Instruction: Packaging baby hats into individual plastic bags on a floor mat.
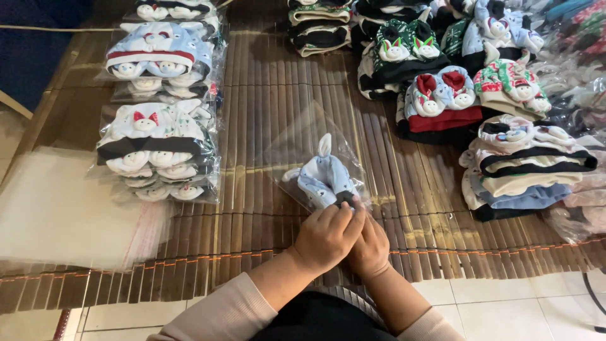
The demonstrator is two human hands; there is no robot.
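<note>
Left hand [325,237] & right hand [369,247] are pinched shut on the near end of a blue baby hat [325,180], half inside a clear bag [309,148] on the bamboo mat [265,95]. Risk, as judged: bag mouth could be snagged or torn if hat ears bunch up. Bagged stacks [158,151] are seen left, loose hats [442,95] farther right

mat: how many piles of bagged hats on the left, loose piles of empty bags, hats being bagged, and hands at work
piles of bagged hats on the left: 2
stack of empty clear bags: 1
blue hat going into a bag: 1
hands, left hand and right hand: 2
total: 6
</note>
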